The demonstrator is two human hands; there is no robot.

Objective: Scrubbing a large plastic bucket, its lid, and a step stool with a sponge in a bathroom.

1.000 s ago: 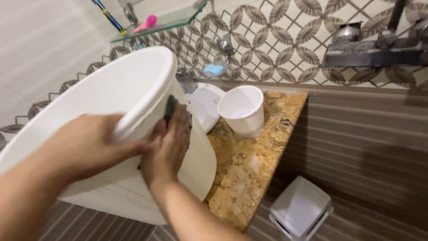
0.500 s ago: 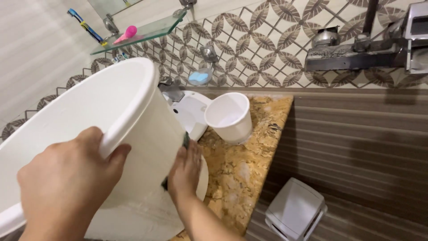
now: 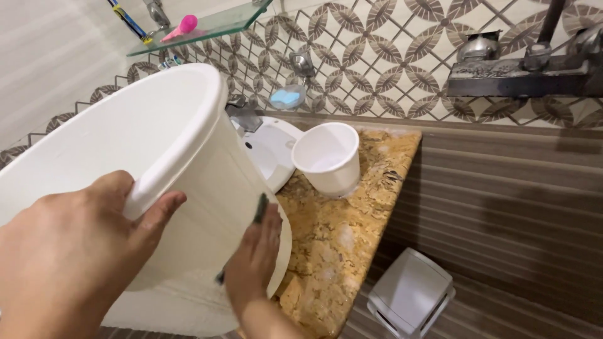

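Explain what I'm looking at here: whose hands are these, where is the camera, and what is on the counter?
There is no machine. A person wears one camera on the head, looking down at their own two bare hands in a bathroom. The left hand grips the rim of a large white plastic bucket, tilted on its side. The right hand presses a dark green scrub pad flat against the bucket's outer wall. The bucket leans on a wet, mottled yellow stone counter, where a small white mug also stands. Behind is a white washbasin, and a white pedal bin sits on the floor.
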